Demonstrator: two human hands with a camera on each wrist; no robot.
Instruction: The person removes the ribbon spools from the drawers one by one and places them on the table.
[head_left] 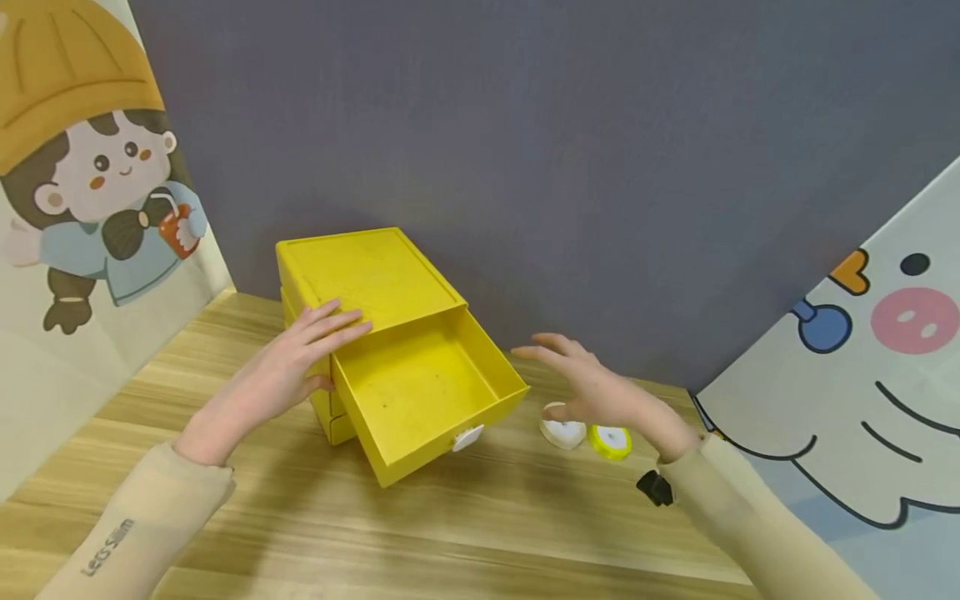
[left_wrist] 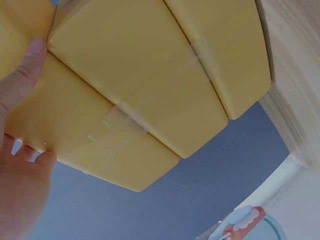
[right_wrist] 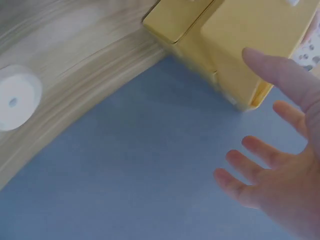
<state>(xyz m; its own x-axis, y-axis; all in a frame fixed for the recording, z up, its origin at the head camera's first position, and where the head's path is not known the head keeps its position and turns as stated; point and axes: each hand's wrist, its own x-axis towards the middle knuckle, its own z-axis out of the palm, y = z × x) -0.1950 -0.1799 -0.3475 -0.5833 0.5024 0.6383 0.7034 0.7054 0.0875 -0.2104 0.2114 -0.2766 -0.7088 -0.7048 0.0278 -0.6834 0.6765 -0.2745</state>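
Note:
A yellow drawer cabinet [head_left: 367, 267] stands against the grey wall, its top drawer [head_left: 420, 383] pulled out with nothing inside. My left hand [head_left: 288, 358] rests on the cabinet's near left top edge, fingers extended over the top. In the left wrist view the thumb [left_wrist: 25, 75] lies along the yellow side. To the right of the drawer, my right hand [head_left: 592, 383] hovers with spread fingers and holds nothing. Just below it on the table are a white spool [head_left: 564, 432], partly covered by the hand, and a yellow-rimmed spool [head_left: 611, 440]. A white handle [head_left: 468, 438] sits on the drawer front.
The wooden table [head_left: 450, 542] runs under everything. A grey wall [head_left: 562, 167] rises directly behind, with cartoon-printed panels at left [head_left: 97, 192] and right [head_left: 862, 375]. A small black object [head_left: 656, 488] shows beside the right sleeve.

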